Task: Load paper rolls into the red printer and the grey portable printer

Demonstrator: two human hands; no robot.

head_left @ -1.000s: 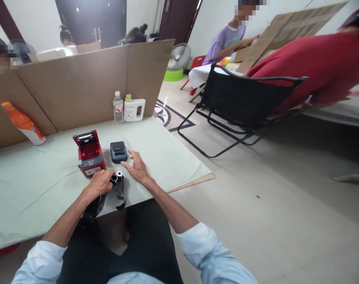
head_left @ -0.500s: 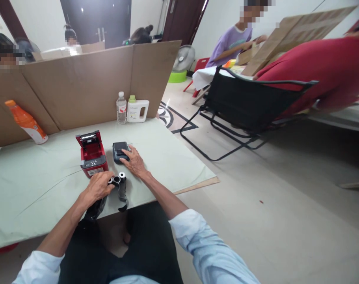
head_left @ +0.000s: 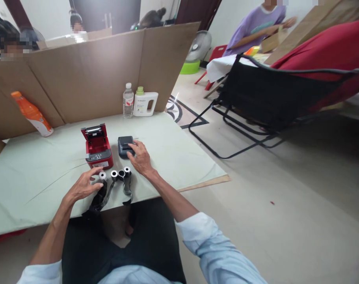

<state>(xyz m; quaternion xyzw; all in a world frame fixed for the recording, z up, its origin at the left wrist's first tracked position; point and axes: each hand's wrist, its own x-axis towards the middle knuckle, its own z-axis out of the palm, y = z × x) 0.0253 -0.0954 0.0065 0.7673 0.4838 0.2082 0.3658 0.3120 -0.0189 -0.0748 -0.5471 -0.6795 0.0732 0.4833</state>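
A red receipt printer [head_left: 98, 148] with its lid raised stands on the pale green table [head_left: 34, 165]. Beside it on the right lies a small dark printer [head_left: 124, 145]. My right hand [head_left: 140, 157] rests on that dark printer, fingers spread across its near right side. Three small paper rolls [head_left: 114, 174] sit in a row in front of the printers, on black wrapping [head_left: 104, 195] that hangs over the table edge. My left hand [head_left: 83, 185] is open, fingertips touching the leftmost roll.
A cardboard screen [head_left: 87, 75] stands along the table's far side. By it are an orange bottle [head_left: 31, 113], a water bottle [head_left: 127, 100] and a white jug [head_left: 145, 103]. A black folding chair [head_left: 270, 98] and other people are to the right.
My right hand reached forward onto the dark printer. My left hand opened and drew left, leaving the rolls spread in a row. The view shifted right.
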